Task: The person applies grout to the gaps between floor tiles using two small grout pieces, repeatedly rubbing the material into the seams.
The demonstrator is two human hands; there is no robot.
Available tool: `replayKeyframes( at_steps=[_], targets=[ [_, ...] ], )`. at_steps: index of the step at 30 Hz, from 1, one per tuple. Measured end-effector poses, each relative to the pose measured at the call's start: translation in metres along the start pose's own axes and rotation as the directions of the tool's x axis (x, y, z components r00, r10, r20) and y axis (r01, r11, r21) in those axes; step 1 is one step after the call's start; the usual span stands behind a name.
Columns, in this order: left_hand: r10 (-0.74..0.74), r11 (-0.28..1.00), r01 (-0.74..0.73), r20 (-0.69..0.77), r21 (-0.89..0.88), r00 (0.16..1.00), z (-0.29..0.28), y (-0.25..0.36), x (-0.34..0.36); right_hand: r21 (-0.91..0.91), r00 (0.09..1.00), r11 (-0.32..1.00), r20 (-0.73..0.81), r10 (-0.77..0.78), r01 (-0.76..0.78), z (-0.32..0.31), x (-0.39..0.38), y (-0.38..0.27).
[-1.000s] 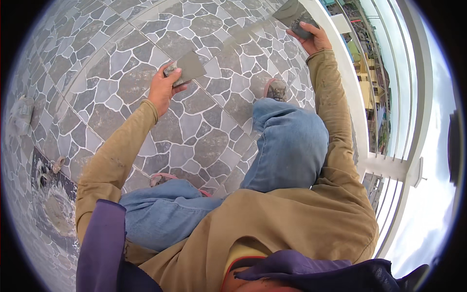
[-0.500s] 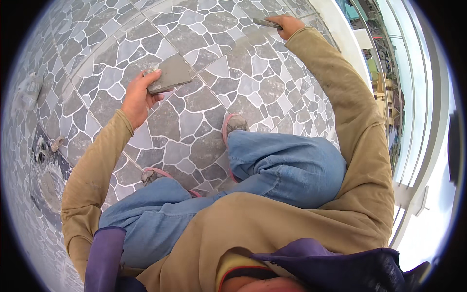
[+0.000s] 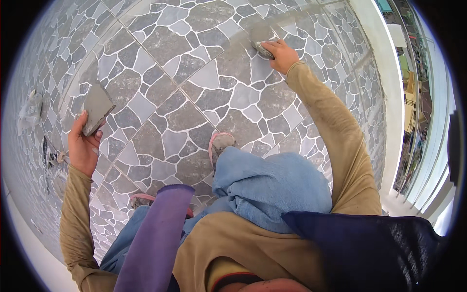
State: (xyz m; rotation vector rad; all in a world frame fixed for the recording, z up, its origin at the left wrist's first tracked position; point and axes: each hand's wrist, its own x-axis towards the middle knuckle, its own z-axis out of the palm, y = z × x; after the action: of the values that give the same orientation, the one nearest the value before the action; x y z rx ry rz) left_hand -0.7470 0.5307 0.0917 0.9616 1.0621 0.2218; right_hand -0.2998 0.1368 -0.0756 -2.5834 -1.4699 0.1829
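Note:
My left hand [image 3: 83, 148] is closed on a flat grey slab [image 3: 98, 108] with a rough, broken-looking edge, held above the floor at the left. Its thumb and fingers grip the near end. At the far right of centre, my right hand [image 3: 283, 56] bends over a grey, paste-coated flat piece [image 3: 263, 43]. That piece lies against the patterned stone-look tile floor [image 3: 204, 104], and its exact kind is hard to make out. A dull grey smear [image 3: 238, 36] runs across the tiles beside it. Pale lines separate the irregular stone shapes.
My sandalled foot [image 3: 222, 144] with a pink strap stands below the middle. A clear plastic bag [image 3: 31, 111] and a small dark heap [image 3: 51, 155] lie at the far left. Along the right runs a white ledge [image 3: 393, 97], with railings beyond it.
My left hand has swung left and nearer with the slab. My right hand has come nearer, its piece now low over the tiles. The whole view has shifted too.

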Motion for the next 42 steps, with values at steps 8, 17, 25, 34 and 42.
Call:
replayKeyframes(
  at_steps=[8,17,25,34,42],
  targets=[
    [0.167,0.914,0.005,0.388,-0.405,0.906,0.154,-0.047,0.080,-0.043,0.829,0.830,0.030,0.558,-0.557,-0.021,0.060,0.077],
    [0.305,0.694,0.022,0.321,-0.720,0.897,0.110,-0.108,0.074,-0.071,0.926,0.929,0.084,0.369,-0.364,0.018,0.045,-0.128],
    [0.169,0.840,-0.054,0.165,-0.541,0.972,0.071,-0.115,0.093,0.618,0.906,0.664,0.318,0.279,-0.421,-0.020,0.029,-0.185],
    [0.008,0.779,0.243,0.398,-0.578,0.917,0.126,-0.114,0.038,0.936,0.963,0.320,-0.208,0.173,0.145,-0.077,-0.017,-0.289],
    [0.226,0.880,-0.053,0.317,-0.473,0.921,0.137,-0.096,0.028,0.468,0.863,0.764,-0.451,-0.226,0.444,-0.087,-0.025,-0.283]
  ],
)
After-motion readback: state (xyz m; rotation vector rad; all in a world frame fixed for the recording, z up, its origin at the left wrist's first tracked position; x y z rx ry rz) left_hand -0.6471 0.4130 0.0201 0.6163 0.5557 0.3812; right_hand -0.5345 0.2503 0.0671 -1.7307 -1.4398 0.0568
